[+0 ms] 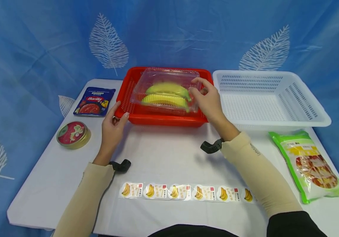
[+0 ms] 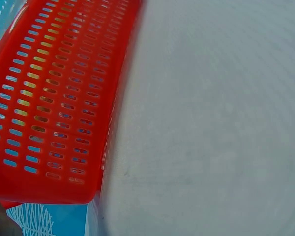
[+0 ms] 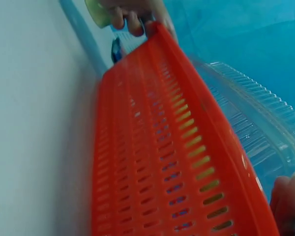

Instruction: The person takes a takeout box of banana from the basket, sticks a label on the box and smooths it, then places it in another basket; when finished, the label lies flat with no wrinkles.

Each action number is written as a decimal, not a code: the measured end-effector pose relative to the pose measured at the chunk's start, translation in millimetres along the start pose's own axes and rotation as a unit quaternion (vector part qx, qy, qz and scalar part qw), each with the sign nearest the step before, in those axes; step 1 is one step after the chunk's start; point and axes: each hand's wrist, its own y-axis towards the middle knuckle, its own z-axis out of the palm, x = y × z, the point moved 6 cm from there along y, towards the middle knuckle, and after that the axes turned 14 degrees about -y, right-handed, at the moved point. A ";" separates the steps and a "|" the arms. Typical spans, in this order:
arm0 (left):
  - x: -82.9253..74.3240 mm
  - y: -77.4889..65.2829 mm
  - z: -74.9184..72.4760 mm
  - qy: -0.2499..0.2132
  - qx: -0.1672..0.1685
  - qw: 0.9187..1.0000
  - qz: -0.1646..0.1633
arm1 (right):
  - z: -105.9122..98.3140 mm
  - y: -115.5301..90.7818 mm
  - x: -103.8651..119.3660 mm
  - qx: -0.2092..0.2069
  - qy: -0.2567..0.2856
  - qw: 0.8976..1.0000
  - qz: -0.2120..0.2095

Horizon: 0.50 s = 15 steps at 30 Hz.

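Note:
A clear plastic box (image 1: 154,77) with yellow-green bananas (image 1: 169,88) inside sits tilted in the red slotted basket (image 1: 166,121). My left hand (image 1: 111,128) grips the basket's front left corner. Its fingers also show at that corner in the right wrist view, with the left hand (image 3: 137,12) curled over the rim. At the box's right side, my right hand (image 1: 209,100) pinches the clear edge between thumb and fingers. Close to the clear box (image 3: 246,123), the right hand (image 3: 287,201) shows only in part in the right wrist view.
A white basket (image 1: 276,124) stands right of the red one. In front of it lies a green-edged food bag (image 1: 314,164). A blue Barilla pouch (image 1: 94,102) and a round tin (image 1: 73,134) are at the left. A strip of banana stickers (image 1: 179,192) lies along the front.

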 end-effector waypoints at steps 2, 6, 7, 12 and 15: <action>-0.2 -0.4 0.0 0.000 -0.001 1.000 -0.001 | -1.9 -4.3 1.6 -0.009 0.020 1.000 -0.008; -1.0 -0.6 0.8 -0.001 0.000 1.000 0.001 | -7.5 -12.4 5.0 -0.021 0.057 0.998 -0.021; -1.3 -0.6 1.1 -0.002 0.000 1.000 0.002 | -9.3 -14.1 6.5 -0.025 0.061 0.997 -0.025; -1.5 -0.7 1.2 -0.001 0.001 1.000 0.000 | -20.3 -22.9 16.8 -0.043 0.075 0.995 -0.046; -0.2 -0.6 1.2 0.003 0.001 1.000 -0.002 | -25.9 -29.8 23.2 -0.044 0.094 0.993 -0.057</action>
